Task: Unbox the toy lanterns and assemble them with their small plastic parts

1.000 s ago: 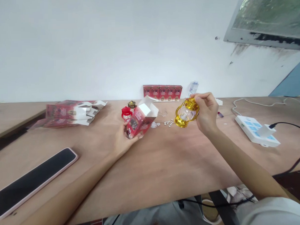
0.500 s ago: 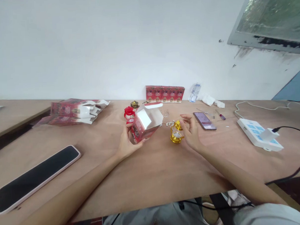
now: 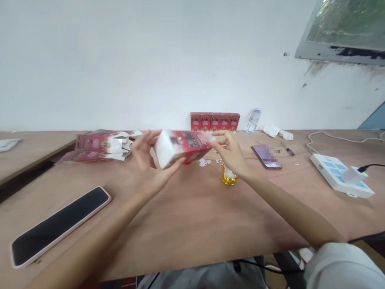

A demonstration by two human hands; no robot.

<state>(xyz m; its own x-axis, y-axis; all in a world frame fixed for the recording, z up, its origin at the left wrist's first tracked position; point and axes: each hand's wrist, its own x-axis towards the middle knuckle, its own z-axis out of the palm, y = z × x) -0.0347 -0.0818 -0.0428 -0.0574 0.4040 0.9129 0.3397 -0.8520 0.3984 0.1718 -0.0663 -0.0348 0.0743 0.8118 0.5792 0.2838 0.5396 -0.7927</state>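
Observation:
Both hands hold a small red and white carton (image 3: 180, 147) raised above the wooden table (image 3: 195, 220), lying on its side and blurred by motion. My left hand (image 3: 145, 161) grips its white left end with fingers curled around it. At the carton's right end, my right hand (image 3: 232, 153) pinches it. A small gold lantern (image 3: 229, 177) stands on the table just below my right wrist, partly hidden by it. Small white pieces (image 3: 205, 162) lie scattered behind the carton.
A stack of flattened red cartons (image 3: 100, 144) lies at the back left. A row of red boxes (image 3: 215, 121), a water bottle (image 3: 252, 120) and tissues (image 3: 274, 131) stand by the wall. A phone (image 3: 267, 155), a white power strip (image 3: 340, 175) and a black-screened phone (image 3: 61, 225) lie around.
My right hand set the gold lantern down on the table, let go of it and took the carton's right end. The carton has been lifted and turned onto its side.

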